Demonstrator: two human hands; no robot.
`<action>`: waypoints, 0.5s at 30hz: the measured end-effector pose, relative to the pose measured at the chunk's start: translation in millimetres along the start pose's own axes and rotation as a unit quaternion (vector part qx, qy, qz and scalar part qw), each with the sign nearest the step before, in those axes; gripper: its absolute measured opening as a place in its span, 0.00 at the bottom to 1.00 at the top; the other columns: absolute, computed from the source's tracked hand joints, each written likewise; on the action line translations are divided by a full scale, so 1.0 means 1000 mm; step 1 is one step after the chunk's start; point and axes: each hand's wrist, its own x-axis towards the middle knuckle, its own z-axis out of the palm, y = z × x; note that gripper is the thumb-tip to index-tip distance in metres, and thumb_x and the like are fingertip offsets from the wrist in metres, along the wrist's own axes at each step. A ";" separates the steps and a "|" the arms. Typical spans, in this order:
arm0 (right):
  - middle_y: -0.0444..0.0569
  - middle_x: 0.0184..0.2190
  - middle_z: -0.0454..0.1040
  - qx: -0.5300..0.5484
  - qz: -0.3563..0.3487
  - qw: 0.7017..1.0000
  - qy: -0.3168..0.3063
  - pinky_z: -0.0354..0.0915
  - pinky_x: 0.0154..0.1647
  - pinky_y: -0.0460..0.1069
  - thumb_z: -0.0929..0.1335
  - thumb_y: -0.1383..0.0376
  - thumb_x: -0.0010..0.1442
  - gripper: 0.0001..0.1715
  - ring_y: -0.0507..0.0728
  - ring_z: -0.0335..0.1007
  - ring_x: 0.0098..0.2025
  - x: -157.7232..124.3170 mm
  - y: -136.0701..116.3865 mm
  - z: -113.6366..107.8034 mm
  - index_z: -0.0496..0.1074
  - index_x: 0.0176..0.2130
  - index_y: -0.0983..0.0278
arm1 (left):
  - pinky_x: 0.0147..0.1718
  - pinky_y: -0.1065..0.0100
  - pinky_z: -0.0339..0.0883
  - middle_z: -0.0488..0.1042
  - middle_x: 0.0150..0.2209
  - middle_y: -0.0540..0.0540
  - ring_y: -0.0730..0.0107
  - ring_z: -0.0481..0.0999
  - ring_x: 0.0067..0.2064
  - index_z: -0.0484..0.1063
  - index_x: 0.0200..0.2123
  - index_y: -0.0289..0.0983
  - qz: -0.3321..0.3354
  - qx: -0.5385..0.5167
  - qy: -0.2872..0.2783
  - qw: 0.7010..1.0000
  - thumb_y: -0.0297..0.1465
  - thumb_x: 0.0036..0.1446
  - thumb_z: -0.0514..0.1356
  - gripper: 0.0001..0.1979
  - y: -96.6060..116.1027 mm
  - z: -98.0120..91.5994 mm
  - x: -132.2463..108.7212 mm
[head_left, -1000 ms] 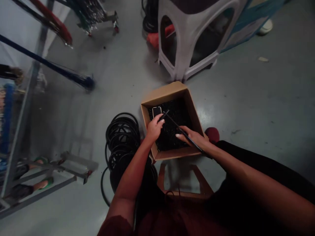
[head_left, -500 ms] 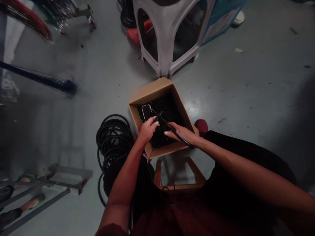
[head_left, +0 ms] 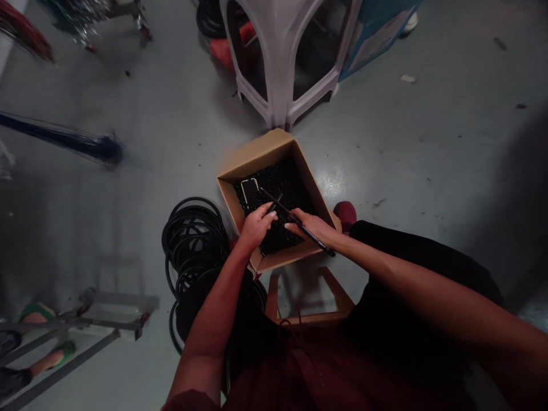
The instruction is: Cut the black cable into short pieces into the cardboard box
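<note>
My left hand [head_left: 257, 224] is over an open cardboard box [head_left: 257, 155], its fingers closed on a short black piece [head_left: 277, 201] too small to name. My right hand [head_left: 314, 227] grips a long, thin black rod [head_left: 315, 242], whose kind I cannot make out. The rod slants from beside my right wrist towards the upper left, and its narrow end lies past my left fingertips. Many small black bits [head_left: 295, 181] fill the bottom of the box. On them rests a dark rectangular object [head_left: 252, 194] with a pale edge, near the box's left wall.
A coil of black cable [head_left: 194, 228] lies left of the box. Beyond the box stand a pale plastic stool [head_left: 278, 63] and a blue carton [head_left: 372, 34]. A wooden frame [head_left: 338, 291] is close to my legs. Another person's feet [head_left: 55, 357] show by a metal frame at lower left.
The whole view has shifted slightly, so the floor objects appear a little further left and up. Both hands keep nearly the same pose and hold the same things.
</note>
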 end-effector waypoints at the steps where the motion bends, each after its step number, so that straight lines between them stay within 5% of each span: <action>1: 0.53 0.38 0.74 -0.004 0.007 1.000 -0.002 0.58 0.34 0.48 0.62 0.55 0.62 0.17 0.59 0.70 0.37 0.000 0.000 0.000 0.64 0.46 0.63 | 0.25 0.75 0.56 0.73 0.33 0.47 0.79 0.62 0.25 0.68 0.55 0.31 -0.001 -0.003 0.004 1.000 0.34 0.56 0.54 0.24 -0.001 0.001 0.001; 15: 0.50 0.31 0.74 -0.075 0.035 0.996 -0.025 0.53 0.29 0.47 0.59 0.52 0.62 0.18 0.57 0.69 0.32 0.000 0.007 -0.001 0.64 0.45 0.61 | 0.26 0.74 0.57 0.73 0.31 0.47 0.77 0.64 0.26 0.69 0.54 0.31 -0.018 0.054 -0.005 0.998 0.34 0.57 0.53 0.23 -0.009 0.004 0.006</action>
